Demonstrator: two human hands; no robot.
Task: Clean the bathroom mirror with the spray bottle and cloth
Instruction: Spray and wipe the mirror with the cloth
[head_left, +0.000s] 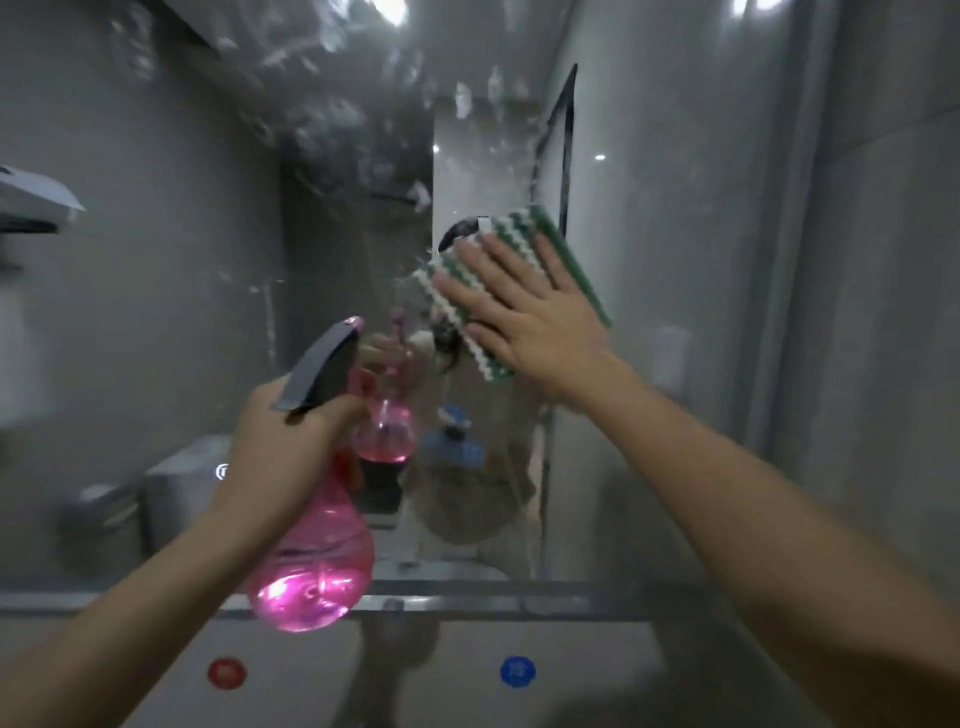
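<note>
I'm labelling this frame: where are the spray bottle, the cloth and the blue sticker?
spray bottle (317, 561), head view, pink body.
cloth (566, 249), head view, green edge.
blue sticker (517, 671), head view, centre.

The right hand (524, 312) hides the middle of the cloth (452, 275); the left hand (283, 447) hides the bottle (317, 566) neck.

- I'm in a bathroom: grey tiled walls (883, 260)
- big wall mirror (337, 182) ahead of me
- red (227, 673) and blue tap markers (517, 671) below it
</note>
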